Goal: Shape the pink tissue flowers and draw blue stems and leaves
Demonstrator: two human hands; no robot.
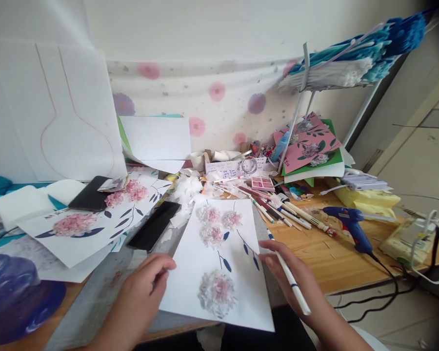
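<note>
A white sheet of paper [185, 292] lies before me, its lower end over the table's front edge. It bears crumpled pink-and-white paper flowers [217, 292] and dark blue painted leaves [225, 263]. My left hand [148, 282] is closed at the sheet's left edge, index fingertip and thumb against it. On the other side, my right hand [289, 273] holds a white marker [290, 282] with a blue band, slanting across the hand between thumb and fingers. The fingertips of that hand are by the sheet's right edge.
Left of the sheet lie a black phone [154, 226] and another flower picture [109, 222]. A purple bowl [18, 302] stands at the near left. Several markers and brushes [270, 204] are scattered behind. A blue glue gun [351, 226] with a cord lies right.
</note>
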